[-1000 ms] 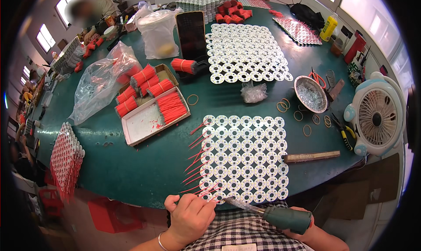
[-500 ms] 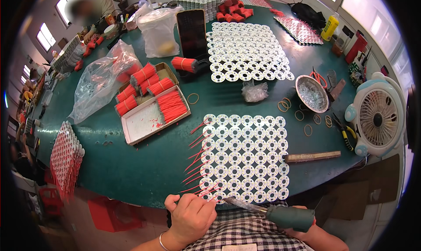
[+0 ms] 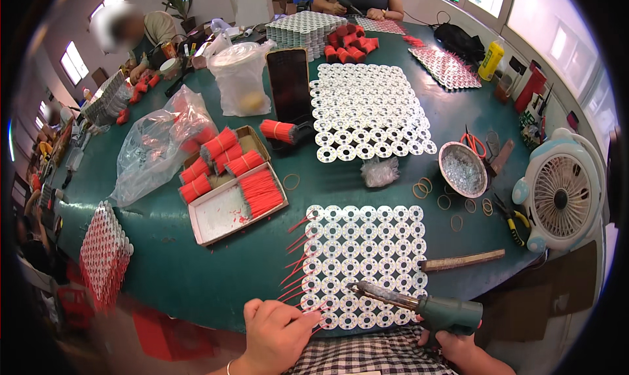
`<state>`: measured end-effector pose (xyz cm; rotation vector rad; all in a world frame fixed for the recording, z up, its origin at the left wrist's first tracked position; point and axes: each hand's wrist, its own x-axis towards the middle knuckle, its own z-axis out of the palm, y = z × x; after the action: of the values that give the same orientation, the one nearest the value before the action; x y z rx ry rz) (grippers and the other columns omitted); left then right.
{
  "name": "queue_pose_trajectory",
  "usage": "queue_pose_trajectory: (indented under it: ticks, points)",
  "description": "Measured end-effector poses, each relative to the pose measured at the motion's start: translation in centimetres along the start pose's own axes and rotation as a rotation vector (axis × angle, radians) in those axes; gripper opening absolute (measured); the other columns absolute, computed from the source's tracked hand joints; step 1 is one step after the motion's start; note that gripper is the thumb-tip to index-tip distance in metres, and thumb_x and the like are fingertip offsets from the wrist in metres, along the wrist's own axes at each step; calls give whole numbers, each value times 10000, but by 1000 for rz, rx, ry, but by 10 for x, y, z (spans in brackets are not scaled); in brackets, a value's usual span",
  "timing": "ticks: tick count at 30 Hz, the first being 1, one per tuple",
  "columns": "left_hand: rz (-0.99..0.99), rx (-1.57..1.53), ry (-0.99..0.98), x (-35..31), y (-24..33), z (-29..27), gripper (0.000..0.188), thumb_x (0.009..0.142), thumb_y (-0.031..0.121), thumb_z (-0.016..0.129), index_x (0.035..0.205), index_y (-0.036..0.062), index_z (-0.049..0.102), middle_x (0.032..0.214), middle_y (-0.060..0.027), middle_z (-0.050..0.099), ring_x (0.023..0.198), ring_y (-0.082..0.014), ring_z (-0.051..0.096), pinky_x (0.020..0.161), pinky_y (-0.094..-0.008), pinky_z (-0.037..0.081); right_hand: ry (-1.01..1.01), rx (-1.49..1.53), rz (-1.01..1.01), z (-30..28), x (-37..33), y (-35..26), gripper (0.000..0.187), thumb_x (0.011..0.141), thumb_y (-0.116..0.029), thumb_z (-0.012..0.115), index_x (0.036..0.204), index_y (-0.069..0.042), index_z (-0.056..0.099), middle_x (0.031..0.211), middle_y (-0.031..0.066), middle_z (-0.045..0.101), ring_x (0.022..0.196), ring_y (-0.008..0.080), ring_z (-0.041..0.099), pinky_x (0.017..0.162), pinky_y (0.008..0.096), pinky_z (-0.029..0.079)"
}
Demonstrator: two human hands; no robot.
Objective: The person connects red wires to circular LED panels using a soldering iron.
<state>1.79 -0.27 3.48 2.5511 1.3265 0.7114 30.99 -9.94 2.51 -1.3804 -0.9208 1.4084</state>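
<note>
A panel of round white LED circuit boards (image 3: 367, 267) lies on the table in front of me, with red wires (image 3: 296, 270) sticking out from its left column. At the panel's lower left corner is my left hand (image 3: 278, 336), its thumb and fingers pinched on a red wire. My right hand (image 3: 455, 350) grips the dark green handle of a soldering iron (image 3: 452, 313). The iron's tip points left over the panel's lower rows; whether it touches a board I cannot tell.
Left of the panel stands a box (image 3: 226, 227) of red wire bundles. A second board panel (image 3: 367, 110) lies behind, near a phone (image 3: 288, 87). On the right are a metal bowl (image 3: 462, 168), pliers (image 3: 514, 224), a wooden stick (image 3: 462, 260) and a fan (image 3: 560, 191).
The view has tilted up, so the table sits lower in the picture. The soldering iron's tip has moved up and right, away from the panel's lower left corner.
</note>
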Motion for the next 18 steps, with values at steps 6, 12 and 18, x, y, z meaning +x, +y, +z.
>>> queue_pose_trajectory:
  ticks: [6, 12, 18]
  points:
    - [89, -27, 32, 25, -18, 22, 208, 623, 113, 734, 821, 142, 679, 691, 47, 535, 691, -133, 512, 711, -341, 288, -165, -276, -78, -16, 6, 22, 381, 818, -138, 602, 1144, 28, 494, 875, 78, 620, 697, 137, 626, 631, 274, 518]
    - [94, -39, -27, 29, -24, 30, 207, 617, 109, 728, 814, 151, 680, 698, 56, 543, 703, -129, 512, 718, -340, 291, -194, -233, -27, -5, 15, 12, 316, 827, -108, 593, 1105, 25, 522, 850, 69, 623, 729, 126, 615, 665, 263, 500]
    - [102, -75, -4, 26, -25, 33, 222, 604, 110, 725, 816, 159, 683, 702, 62, 536, 704, -129, 506, 710, -339, 295, -228, -322, -71, -5, 16, 13, 281, 815, -90, 605, 1068, 14, 541, 813, 67, 632, 708, 138, 616, 671, 264, 485]
